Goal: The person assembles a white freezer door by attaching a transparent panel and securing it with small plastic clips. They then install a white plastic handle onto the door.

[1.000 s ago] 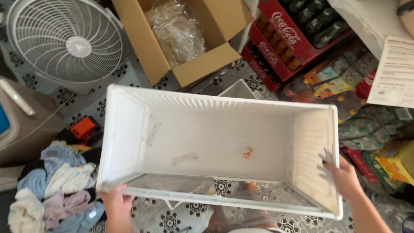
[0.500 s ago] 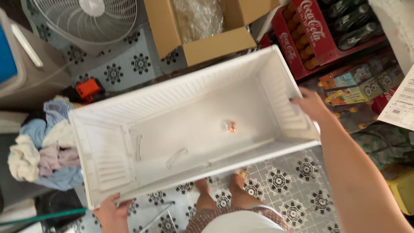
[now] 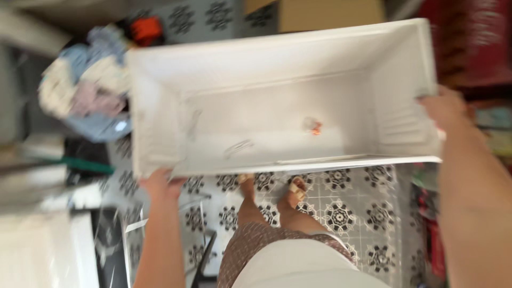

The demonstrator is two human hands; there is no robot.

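Both hands, left hand (image 3: 160,184) and right hand (image 3: 445,109), grip opposite ends of the white plastic bin (image 3: 277,101) mid-frame, held above the patterned tile floor (image 3: 341,213), nearly empty, not set down.

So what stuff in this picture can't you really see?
- Small orange thing in the white bin, head view: too small and blurred to identify.
- Left hand: fingers hidden under the bin's corner.
- Right hand: fingertips hidden by the bin's end wall.
- Cardboard box: cut off by the top edge.
- Clothes pile: motion-blurred.
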